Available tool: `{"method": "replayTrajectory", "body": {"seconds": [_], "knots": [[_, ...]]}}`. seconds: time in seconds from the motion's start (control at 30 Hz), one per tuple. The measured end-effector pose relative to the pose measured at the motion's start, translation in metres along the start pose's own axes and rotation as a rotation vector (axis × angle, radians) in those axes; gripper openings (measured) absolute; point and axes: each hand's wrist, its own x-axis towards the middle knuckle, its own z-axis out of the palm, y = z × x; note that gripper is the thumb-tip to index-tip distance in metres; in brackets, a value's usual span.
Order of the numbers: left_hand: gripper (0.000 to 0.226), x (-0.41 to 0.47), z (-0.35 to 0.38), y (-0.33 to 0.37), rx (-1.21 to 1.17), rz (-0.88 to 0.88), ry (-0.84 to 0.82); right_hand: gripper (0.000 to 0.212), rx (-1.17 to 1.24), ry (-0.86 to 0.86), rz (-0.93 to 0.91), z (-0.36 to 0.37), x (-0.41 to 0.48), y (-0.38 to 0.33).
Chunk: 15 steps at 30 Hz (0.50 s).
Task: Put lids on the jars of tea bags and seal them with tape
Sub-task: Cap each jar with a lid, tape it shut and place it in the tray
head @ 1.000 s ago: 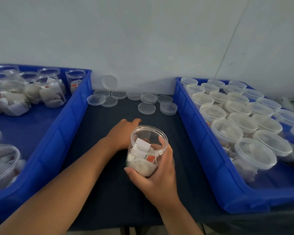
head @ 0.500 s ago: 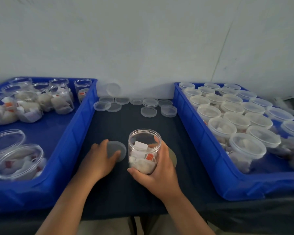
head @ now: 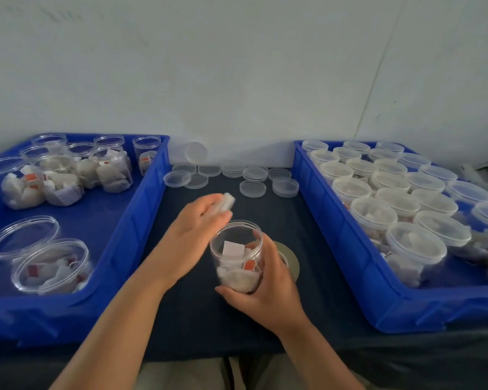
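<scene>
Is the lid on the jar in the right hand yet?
Off: the jar has a bare open mouth; the left hand holds the blurred lid beside its rim.

Pale grey-white wall (head: 237, 66) fills whole upper half ahead of me, plain, matte. Thin dark seam (head: 375, 80) slants down its right side. Faint scuff marks (head: 54, 15) top left. White strip (head: 265, 157) along wall base, right where my table (head: 307, 235) meets it. Table under dark navy cloth (head: 192, 313), front edge hanging toward me. Light soft, even; shadows weak.
</scene>
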Motion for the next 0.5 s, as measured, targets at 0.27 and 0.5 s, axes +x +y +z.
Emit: {"method": "replayTrajectory", "body": {"seconds": [0.27, 0.5], "knots": [[0.085, -0.016, 0.012, 0.029, 0.780, 0.106, -0.286, 0.093, 0.009, -0.024, -0.050, 0.002, 0.000, -0.003], [0.091, -0.021, 0.053, 0.034, 1.084, 0.163, -0.068, 0.081, -0.064, -0.076, -0.037, 0.006, -0.001, 0.006]]}}
